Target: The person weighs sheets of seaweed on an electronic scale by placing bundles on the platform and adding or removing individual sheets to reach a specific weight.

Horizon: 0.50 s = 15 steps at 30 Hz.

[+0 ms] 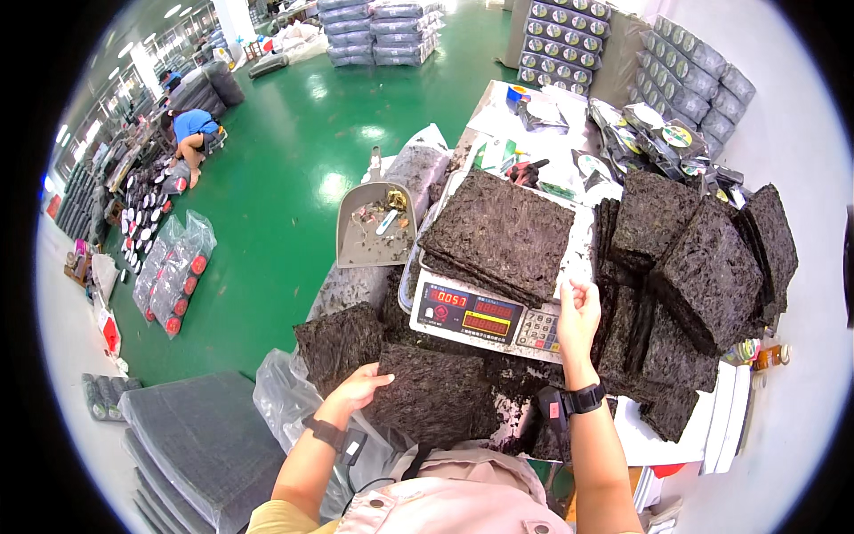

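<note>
Before me a digital weighing scale [434, 319] with a lit red display stands on the table. A stack of dark dried seaweed sheets [500, 233] lies across its pan. My left hand [360, 388] pinches the upper left corner of a dried seaweed sheet [430, 394] in front of the scale. Another dark seaweed sheet [340, 337] lies just left of it. My right hand [579, 310] is over the scale's right side, beside the stack and above the keypad [539, 328]. Its fingers are curled together; whether they grip anything is unclear.
More seaweed stacks [710, 280] crowd the table's right side, with labelled packets [677, 137] behind them. A dustpan [363, 233] with scraps stands left of the scale. Wrapped black bundles [200, 434] sit at lower left. A person [193, 130] bends over goods across the green floor [280, 180].
</note>
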Tool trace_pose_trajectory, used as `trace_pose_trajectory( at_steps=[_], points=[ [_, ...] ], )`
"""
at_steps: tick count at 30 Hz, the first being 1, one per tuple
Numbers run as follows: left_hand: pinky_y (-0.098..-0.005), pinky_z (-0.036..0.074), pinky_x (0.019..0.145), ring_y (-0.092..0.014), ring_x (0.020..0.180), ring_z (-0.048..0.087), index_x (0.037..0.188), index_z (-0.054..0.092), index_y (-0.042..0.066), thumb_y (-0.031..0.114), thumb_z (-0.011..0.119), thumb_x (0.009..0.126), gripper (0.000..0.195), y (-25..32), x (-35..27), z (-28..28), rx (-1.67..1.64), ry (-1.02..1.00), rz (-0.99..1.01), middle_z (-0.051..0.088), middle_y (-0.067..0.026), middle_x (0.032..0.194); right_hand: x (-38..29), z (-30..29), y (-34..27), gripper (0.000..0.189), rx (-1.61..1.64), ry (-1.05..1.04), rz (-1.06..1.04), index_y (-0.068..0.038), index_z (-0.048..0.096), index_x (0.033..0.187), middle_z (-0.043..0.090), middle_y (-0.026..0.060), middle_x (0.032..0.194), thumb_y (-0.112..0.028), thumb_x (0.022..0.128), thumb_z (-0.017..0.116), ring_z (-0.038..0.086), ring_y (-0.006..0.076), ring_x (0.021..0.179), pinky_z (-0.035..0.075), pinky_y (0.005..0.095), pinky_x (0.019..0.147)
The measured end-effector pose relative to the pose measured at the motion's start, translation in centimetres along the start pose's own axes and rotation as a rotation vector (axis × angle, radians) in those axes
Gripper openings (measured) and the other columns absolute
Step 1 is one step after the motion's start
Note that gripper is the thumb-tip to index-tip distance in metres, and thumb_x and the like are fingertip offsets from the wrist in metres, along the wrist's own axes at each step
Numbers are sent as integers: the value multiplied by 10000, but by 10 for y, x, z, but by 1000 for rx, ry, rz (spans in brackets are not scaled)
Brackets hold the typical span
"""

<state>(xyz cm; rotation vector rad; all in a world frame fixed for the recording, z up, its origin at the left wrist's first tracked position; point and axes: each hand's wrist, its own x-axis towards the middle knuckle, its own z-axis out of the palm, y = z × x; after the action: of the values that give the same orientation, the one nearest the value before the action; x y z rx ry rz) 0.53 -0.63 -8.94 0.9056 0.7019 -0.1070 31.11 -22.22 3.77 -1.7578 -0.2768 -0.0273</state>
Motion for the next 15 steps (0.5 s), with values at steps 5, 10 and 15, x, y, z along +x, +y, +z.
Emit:
trace_pose_trajectory(
  at_steps=[5, 10, 15],
  points=[
    [-307, 438, 857, -167, 946, 559, 1069, 549, -24, 5, 596, 827, 248, -11, 21, 5, 124, 32, -41, 604, -71, 1045, -18, -3, 31, 181, 37, -10, 42, 3, 552, 941, 499, -21, 721, -133, 853, 633, 458, 58, 641, 407, 207, 603],
    [-298, 452, 808, -164, 893, 569, 1010, 540, -7, -41, 614, 791, 233, -38, 49, -17, 323, 124, 43, 615, -64, 976, -29, -5, 35, 166, 104, -51, 54, -25, 522, 962, 504, -31, 716, -129, 872, 614, 455, 26, 585, 395, 177, 482],
    [-293, 456, 824, -165, 921, 571, 1031, 523, 0, -56, 593, 802, 245, -25, 43, 9, 240, 280, 132, 622, -70, 983, -33, -5, 41, 160, 189, -83, 123, -41, 507, 961, 499, -28, 737, -132, 877, 609, 457, 25, 567, 394, 175, 449]
  ],
)
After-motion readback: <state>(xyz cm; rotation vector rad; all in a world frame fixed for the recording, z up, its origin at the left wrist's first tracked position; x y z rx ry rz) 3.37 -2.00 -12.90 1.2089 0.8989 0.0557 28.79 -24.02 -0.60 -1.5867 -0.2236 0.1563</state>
